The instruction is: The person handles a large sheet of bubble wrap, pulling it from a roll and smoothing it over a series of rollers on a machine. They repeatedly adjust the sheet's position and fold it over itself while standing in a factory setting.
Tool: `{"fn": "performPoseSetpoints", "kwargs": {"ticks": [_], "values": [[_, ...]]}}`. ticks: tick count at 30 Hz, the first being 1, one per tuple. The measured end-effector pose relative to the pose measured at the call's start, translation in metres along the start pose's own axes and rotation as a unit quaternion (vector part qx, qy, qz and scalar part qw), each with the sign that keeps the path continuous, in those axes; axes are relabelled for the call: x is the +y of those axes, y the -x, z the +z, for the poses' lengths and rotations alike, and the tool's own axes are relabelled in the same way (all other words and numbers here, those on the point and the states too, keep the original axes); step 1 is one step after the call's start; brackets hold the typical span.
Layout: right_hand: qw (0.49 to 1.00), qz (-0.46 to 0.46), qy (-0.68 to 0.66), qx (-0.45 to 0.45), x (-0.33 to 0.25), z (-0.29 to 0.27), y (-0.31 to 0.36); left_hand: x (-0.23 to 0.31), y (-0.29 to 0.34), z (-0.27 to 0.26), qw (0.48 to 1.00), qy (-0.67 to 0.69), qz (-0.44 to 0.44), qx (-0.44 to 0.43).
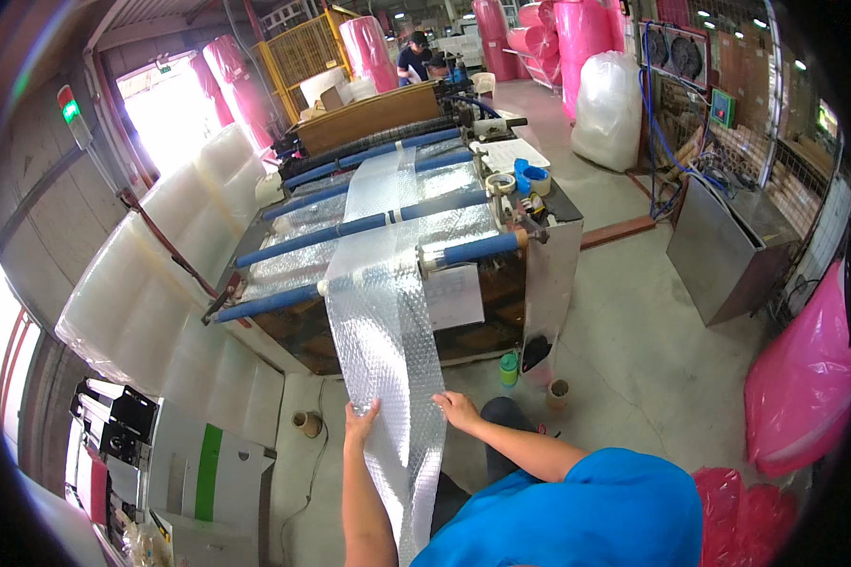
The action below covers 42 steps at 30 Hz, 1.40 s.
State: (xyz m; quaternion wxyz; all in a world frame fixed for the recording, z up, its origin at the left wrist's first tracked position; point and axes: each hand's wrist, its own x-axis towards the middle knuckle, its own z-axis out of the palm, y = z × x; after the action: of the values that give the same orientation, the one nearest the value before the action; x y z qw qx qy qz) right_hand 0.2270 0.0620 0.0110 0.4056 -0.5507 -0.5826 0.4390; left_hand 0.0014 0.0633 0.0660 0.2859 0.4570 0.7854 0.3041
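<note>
A long strip of clear bubble wrap (380, 331) hangs over the front roller of a machine and runs down toward my body. My left hand (360, 421) grips its left edge, with the thumb on top and part of the fingers hidden behind the film. At about the same height, my right hand (457, 411) pinches the right edge between thumb and fingers. Between my hands the strip lies fairly flat, and its lower end passes down beside my blue shirt. The blue front roller (269, 303) carries the strip near its middle, next to a white collar.
Tape rolls (531, 178) lie on the machine's right side. On the floor stand a green bottle (509, 369), a cardboard core (559, 393) and another core (306, 423). Large bubble wrap rolls (161, 255) line the left wall. A metal cabinet (723, 250) stands right; a person (413, 59) works beyond.
</note>
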Motion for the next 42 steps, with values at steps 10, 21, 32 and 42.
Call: {"fn": "performPoseSetpoints", "kwargs": {"ticks": [10,21,32,42], "values": [[0.999,0.039,-0.012,-0.007,0.012,0.002,-0.010,0.002,0.023,0.001,0.993,-0.022,0.008,0.119],[0.998,0.037,0.047,0.010,-0.006,-0.004,-0.006,-0.008,0.017,0.011,0.992,0.021,0.003,0.123],[0.995,0.010,0.070,0.076,0.013,0.013,-0.027,-0.029,-0.021,0.038,0.987,0.063,0.032,0.147],[0.993,0.058,0.078,0.074,0.055,0.022,-0.069,-0.048,-0.075,0.079,0.990,0.098,0.021,0.101]]}}
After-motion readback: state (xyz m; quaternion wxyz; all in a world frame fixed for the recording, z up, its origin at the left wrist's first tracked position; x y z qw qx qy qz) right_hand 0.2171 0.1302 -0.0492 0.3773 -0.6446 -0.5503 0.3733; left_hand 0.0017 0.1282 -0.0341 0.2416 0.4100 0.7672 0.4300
